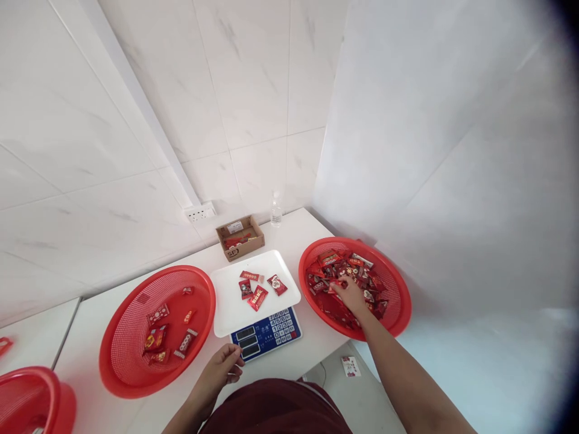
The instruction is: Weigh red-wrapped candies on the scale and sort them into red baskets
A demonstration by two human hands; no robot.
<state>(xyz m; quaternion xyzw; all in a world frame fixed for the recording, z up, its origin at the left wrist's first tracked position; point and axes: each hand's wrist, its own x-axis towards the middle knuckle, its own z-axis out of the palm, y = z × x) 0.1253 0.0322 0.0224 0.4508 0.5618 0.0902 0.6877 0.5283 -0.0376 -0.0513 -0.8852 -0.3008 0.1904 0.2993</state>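
Note:
My right hand [351,294] reaches into the right red plastic basket [398,307], its fingers pinching a small red snack packet [333,286] over a heap of similar wrapped packets. Just in front of the digital scale [266,333], my left hand [223,366] hovers with its fingers loosely curled together and nothing visible in them. On the scale lies a white tray [228,313] holding several red packets, among them a bright red one [257,298] and a darker one [277,284].
Left of the scale stands another red basket [111,355] with several packets inside. Part of a third basket [54,398] shows at the lower left. Behind the tray are a cardboard box [251,246] and a clear bottle [275,214], near the tiled wall. A printed card [350,366] lies below the table edge.

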